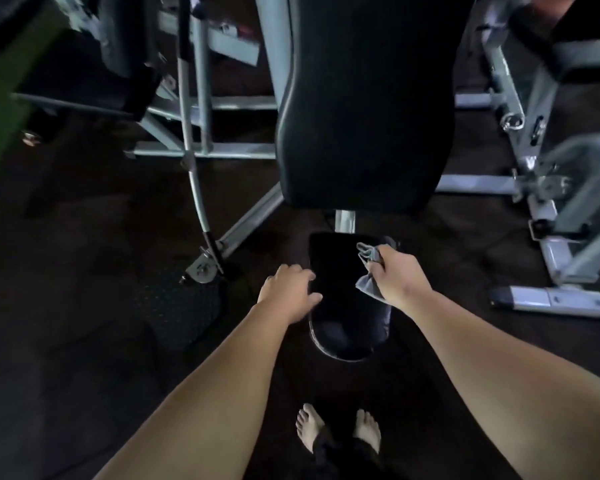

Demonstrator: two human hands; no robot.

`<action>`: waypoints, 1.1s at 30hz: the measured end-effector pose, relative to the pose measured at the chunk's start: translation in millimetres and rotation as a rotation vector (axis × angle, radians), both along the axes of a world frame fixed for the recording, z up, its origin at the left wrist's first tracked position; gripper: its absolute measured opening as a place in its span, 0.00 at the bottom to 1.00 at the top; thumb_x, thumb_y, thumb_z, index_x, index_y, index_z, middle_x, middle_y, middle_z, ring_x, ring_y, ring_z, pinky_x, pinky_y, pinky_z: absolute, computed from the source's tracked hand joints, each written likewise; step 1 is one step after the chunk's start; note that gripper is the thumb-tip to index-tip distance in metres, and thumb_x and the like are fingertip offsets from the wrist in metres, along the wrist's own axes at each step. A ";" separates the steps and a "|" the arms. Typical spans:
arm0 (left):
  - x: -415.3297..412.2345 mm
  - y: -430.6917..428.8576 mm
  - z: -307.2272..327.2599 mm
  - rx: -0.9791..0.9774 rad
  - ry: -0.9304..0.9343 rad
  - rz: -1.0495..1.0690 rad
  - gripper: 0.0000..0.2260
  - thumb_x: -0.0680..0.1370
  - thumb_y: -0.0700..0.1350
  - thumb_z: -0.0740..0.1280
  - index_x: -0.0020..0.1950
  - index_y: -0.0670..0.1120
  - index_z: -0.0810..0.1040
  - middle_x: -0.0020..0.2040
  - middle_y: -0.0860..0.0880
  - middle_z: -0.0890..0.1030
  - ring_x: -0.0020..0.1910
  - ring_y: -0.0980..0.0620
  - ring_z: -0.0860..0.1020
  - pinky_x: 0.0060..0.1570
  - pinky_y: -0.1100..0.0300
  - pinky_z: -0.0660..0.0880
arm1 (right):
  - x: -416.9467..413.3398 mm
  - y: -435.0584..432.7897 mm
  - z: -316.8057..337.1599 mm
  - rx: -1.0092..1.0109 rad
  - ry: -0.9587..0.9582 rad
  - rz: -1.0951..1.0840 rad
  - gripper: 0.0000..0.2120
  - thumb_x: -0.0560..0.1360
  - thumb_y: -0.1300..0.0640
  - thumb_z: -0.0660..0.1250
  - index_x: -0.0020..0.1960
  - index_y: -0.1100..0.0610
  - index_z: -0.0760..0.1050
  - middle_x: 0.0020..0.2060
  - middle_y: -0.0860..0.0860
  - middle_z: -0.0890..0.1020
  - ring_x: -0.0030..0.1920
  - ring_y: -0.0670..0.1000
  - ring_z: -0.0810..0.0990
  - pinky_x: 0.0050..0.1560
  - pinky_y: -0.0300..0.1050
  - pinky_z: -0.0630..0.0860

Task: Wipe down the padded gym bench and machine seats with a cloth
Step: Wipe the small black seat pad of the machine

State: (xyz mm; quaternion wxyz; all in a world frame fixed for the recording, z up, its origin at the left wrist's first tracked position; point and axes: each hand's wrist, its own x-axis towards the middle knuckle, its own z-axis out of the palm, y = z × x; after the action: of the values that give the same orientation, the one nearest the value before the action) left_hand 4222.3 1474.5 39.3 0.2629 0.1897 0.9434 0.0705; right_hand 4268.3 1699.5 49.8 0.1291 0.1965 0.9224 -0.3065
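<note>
Firstly, on the left side stands the grey machine frame point(201, 147), well apart from the work. Next comes the left hand point(288, 292). It rests on the left edge of the small black seat point(336, 271) with the fingers only lightly bent, holding nothing, and I judge that it steadies the pad.

The seat is long and narrow. Its long axis runs straight away from the person, from the rounded near end up to the steel post under the big back pad point(361, 116).

To the right of the middle of the seat is the grey cloth point(365, 285). It is bunched in the right hand point(397, 278), whose fingers are closed tightly round it. One fold sticks out above the fist and another part hangs below it. This hand is over the far right part of the seat. If the cloth already touches the padding, I cannot tell, because the seat is very dark.

So the unwiped surface lies to the left of the cloth and toward the person. The right hand is the nearer one for the stroke, and I think it should pull along the long axis, down to the near end. The left hand would then be in the way of a sideways stroke. Further right stands another grey frame point(548, 188).
</note>
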 end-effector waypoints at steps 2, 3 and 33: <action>3.5 4.1 -31.2 0.019 -0.004 -0.012 0.25 0.81 0.59 0.65 0.77 0.53 0.71 0.72 0.52 0.73 0.72 0.48 0.68 0.68 0.47 0.70 | -0.7 2.3 -28.2 0.012 -0.011 -0.012 0.05 0.84 0.55 0.59 0.51 0.53 0.72 0.38 0.50 0.80 0.36 0.48 0.77 0.34 0.45 0.69; 4.2 5.7 -47.4 0.029 -0.008 -0.016 0.25 0.82 0.59 0.64 0.77 0.53 0.70 0.73 0.53 0.72 0.73 0.49 0.67 0.69 0.47 0.69 | -1.2 3.7 -45.0 0.034 -0.012 -0.006 0.05 0.84 0.55 0.59 0.51 0.54 0.71 0.37 0.51 0.79 0.35 0.49 0.76 0.36 0.47 0.69; -25.8 31.7 -248.6 0.121 0.070 0.042 0.31 0.85 0.60 0.41 0.82 0.51 0.29 0.80 0.58 0.25 0.78 0.57 0.25 0.81 0.51 0.36 | 10.9 -19.7 -233.2 0.283 0.006 0.406 0.33 0.84 0.37 0.39 0.84 0.51 0.41 0.83 0.49 0.38 0.82 0.49 0.35 0.82 0.52 0.42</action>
State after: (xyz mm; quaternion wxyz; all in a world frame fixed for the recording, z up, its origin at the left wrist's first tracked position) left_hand 4196.5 1506.2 -209.4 0.2165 0.1877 0.9497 0.1260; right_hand 4279.2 1679.8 -183.3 0.1562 0.0223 0.9771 -0.1426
